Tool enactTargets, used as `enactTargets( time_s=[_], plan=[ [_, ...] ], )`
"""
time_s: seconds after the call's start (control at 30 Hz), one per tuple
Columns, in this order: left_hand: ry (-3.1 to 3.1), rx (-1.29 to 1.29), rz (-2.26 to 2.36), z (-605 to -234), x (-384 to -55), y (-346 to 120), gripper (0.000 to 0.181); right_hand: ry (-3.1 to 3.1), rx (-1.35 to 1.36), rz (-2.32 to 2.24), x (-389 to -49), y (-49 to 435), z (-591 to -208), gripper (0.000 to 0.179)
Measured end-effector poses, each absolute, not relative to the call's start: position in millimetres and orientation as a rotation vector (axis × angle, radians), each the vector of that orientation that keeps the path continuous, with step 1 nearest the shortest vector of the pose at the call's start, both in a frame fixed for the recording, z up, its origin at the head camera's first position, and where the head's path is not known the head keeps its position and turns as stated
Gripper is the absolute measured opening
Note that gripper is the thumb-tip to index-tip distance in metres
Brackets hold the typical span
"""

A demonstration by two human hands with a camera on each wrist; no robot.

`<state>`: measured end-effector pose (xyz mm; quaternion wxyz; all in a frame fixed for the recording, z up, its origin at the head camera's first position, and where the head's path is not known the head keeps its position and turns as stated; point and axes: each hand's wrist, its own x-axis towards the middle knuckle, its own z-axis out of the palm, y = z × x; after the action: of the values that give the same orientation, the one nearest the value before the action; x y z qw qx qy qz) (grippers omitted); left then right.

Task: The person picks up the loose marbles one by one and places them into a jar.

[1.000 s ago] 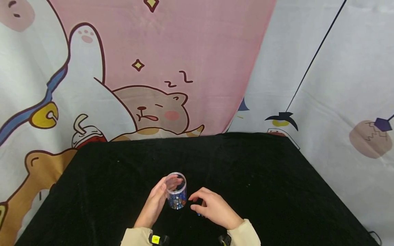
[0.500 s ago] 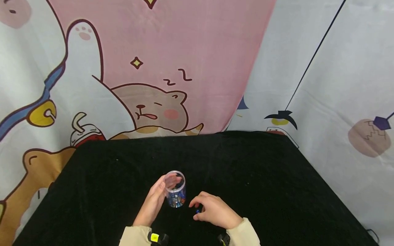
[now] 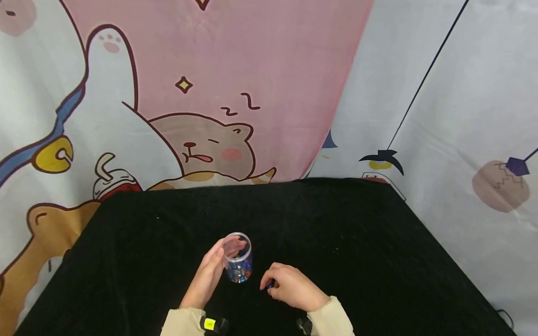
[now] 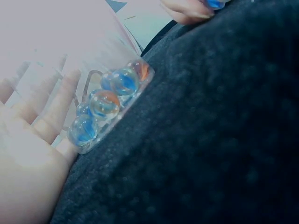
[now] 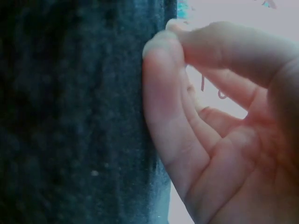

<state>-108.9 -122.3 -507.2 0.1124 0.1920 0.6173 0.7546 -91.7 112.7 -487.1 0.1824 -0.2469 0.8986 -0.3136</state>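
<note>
A clear round jar (image 3: 238, 259) with its mouth uncovered stands on the black cloth, tilted slightly. My left hand (image 3: 204, 277) holds it from the left side, fingers wrapped round the far wall and thumb near the rim. Several glass marbles (image 4: 104, 104), swirled with blue and orange, lie at the jar's bottom in the left wrist view. To the right of the jar, my right hand (image 3: 292, 288) pinches a blue marble (image 3: 271, 285) between thumb and fingertips, low over the cloth. That marble (image 4: 216, 3) also shows at the top of the left wrist view; the fingers hide it in the right wrist view.
Black cloth (image 3: 357, 261) covers the table. A cartoon-printed curtain (image 3: 302, 84) hangs behind and along the sides. A thin dark cable (image 3: 507, 317) curls by the table's right front corner. Tiny pale specks dot the cloth.
My right thumb and fingers have come together on the blue marble, which lay on the cloth beneath them. The left hand still holds the jar in place. The head view has shifted slightly.
</note>
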Motion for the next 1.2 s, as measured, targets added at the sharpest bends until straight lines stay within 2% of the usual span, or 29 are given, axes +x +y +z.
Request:
enactTargets(
  time_s=[0.17,0.4,0.5,0.77,1.2],
  plan=[
    [1.792,0.556,2.198,-504,-107,-123,0.043,2.475,-0.61,-1.042,-97,117,-492,0.003],
    [1.831,0.583,2.22,-504,-114,-130,0.042,2.385,-0.541,-1.279,-114,121,-499,0.011],
    [1.81,0.602,2.215,-503,-113,-128,0.042,2.441,-0.589,-1.186,-111,123,-496,0.006],
    [1.791,0.587,2.214,-502,-108,-122,0.042,2.556,-0.721,-0.841,-94,120,-484,0.01],
    [1.784,0.614,2.234,-507,-109,-123,0.041,2.516,-0.689,-0.92,-97,123,-485,0.005]
  ],
)
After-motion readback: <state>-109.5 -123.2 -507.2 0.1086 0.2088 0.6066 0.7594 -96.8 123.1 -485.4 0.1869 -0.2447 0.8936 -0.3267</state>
